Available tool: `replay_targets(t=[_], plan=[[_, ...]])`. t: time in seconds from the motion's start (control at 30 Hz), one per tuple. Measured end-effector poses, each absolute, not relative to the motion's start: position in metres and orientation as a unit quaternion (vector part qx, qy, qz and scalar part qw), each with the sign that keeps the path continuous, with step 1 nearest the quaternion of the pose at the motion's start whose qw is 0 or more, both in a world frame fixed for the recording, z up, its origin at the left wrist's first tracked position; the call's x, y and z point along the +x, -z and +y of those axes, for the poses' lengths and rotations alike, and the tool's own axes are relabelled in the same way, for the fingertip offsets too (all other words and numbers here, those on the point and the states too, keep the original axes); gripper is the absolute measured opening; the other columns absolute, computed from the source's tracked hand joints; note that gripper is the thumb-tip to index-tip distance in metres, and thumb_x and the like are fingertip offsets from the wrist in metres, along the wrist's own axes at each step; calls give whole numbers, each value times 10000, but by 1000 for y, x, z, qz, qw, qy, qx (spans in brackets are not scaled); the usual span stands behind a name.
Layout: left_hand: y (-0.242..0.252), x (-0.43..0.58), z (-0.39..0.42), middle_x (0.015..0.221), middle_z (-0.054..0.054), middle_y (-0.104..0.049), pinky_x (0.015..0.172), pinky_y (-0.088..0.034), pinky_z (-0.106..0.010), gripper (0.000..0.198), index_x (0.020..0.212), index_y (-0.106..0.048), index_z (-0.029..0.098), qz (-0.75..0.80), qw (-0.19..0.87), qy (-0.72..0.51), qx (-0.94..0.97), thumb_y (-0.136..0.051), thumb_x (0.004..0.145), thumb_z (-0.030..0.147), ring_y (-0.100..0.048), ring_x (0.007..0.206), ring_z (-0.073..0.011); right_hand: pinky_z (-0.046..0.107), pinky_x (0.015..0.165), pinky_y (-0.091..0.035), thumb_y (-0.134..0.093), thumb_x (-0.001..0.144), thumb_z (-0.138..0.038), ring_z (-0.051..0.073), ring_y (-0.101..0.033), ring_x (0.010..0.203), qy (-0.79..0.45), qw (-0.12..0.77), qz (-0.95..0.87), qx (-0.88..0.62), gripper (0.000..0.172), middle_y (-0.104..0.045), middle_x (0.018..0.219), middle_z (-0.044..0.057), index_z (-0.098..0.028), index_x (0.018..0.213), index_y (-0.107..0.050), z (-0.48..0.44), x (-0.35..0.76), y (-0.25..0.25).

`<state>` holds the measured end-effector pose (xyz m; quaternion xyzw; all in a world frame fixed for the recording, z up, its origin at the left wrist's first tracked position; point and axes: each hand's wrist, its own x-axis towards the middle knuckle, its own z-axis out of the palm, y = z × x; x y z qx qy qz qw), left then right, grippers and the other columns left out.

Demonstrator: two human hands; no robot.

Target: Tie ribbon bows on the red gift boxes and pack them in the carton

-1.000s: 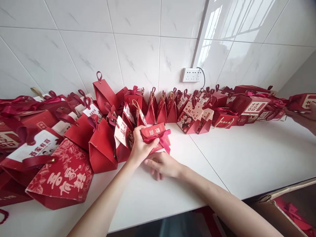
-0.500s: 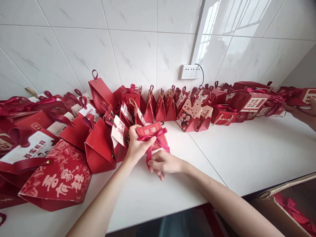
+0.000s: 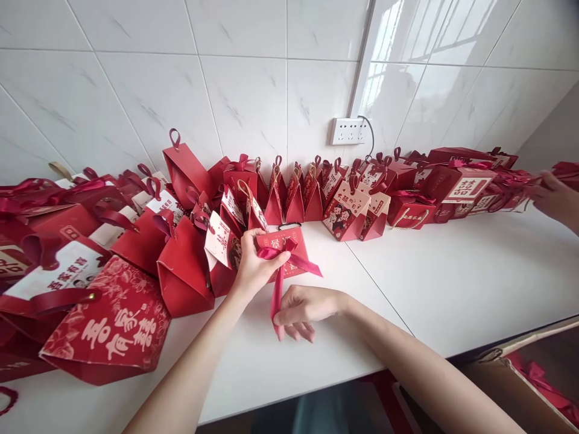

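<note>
Pink ribbon (image 3: 277, 292) runs down from a small red box (image 3: 300, 236) to the person's right hand (image 3: 307, 307), which pinches the ribbon's end between thumb and fingers. The left hand (image 3: 257, 262) holds the box by its left side, with the thumb pressed on the ribbon near the knot. Half a second ago, the right hand was closer to the box. Now it is lower, nearer the front edge of the worktop (image 3: 407, 259), and the ribbon's end is longer and straighter. That likely means the ribbon is being pulled to fix the bow or undo it; which one is hard to tell. A dark loop now shows at the back of the box too.

The box is near the middle of the worktop, well back from the front edge. Just behind and to its left, many red boxes (image 3: 185, 265) crowd along the back edge. Near the back right corner is another person's hand (image 3: 552, 199); what it holds cannot be told. Past the front edge, on the right, sits a cardboard carton (image 3: 534, 339).
</note>
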<state>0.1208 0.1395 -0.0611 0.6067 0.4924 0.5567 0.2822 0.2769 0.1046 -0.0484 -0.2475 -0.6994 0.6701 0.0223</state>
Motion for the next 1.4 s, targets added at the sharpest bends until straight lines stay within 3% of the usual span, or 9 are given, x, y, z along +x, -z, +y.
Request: replay_targets(t=[0.1,0.17,0.27,0.47,0.97,1.1,1.2,1.3,1.4], plan=[[60,121,138,1053,-31,-494,836,-446,-340,566,1008,-420,233,486,297,-565,597,-764,574,347,-559,953,-187,200,329,-418,-598,761,-543,95,-546,358,-671,7,-706,-228,436,-606,570,-10,-117,811,-669,109,300,37],[59,122,135,1040,-26,-495,818,-458,-329,577,1010,-416,233,486,311,-559,595,-767,566,344,-569,942,-185,207,300,-339,-574,702,-681,92,-475,297,-646,143,-703,-260,562,-536,450,-26,-123,689,-635,114,317,31],[56,125,131,1080,-36,-497,811,-470,-324,567,999,-422,235,485,319,-552,599,-774,563,319,-576,965,-192,196,342,-234,-561,728,-671,49,-335,302,-493,359,-676,-414,532,-372,362,-81,-163,576,-520,123,332,28],[53,125,129,1055,-31,-523,806,-478,-321,567,1025,-385,239,479,352,-554,583,-751,598,304,-591,944,-181,203,401,-231,-652,722,-523,48,-329,417,-462,216,-719,-472,428,-441,489,-57,-173,560,-466,130,326,33],[58,125,133,1097,-48,-488,860,-460,-376,563,998,-416,232,490,308,-558,595,-761,563,321,-562,1004,-216,220,410,-163,-674,690,-433,44,-254,417,-516,113,-728,-437,345,-343,462,-84,-167,557,-500,134,352,29],[58,125,132,1097,-56,-500,879,-457,-404,566,1001,-429,231,505,290,-554,595,-768,559,333,-551,1043,-241,230,442,-245,-609,707,-607,85,-339,483,-411,342,-705,-466,435,-378,533,-55,-182,656,-528,130,340,28],[61,126,132,1135,-73,-501,911,-450,-418,596,1030,-422,231,489,275,-546,622,-777,568,356,-544,1081,-251,306,652,-448,-610,731,-589,200,-535,843,-231,527,-670,-469,384,-535,846,50,-208,731,-563,126,315,35],[68,127,134,1185,-100,-494,935,-448,-424,678,1113,-387,232,460,251,-564,638,-774,593,432,-524,1142,-266,417,962,-402,-663,734,-493,261,-448,1175,-165,543,-693,-444,287,-500,1143,98,-216,733,-586,125,297,44],[74,126,137,1274,-136,-446,980,-427,-432,729,1181,-363,225,422,167,-591,667,-758,625,482,-466,1229,-278,443,1003,-391,-616,787,-402,249,-462,1190,-212,535,-695,-430,223,-504,1159,103,-210,694,-555,126,292,51]])
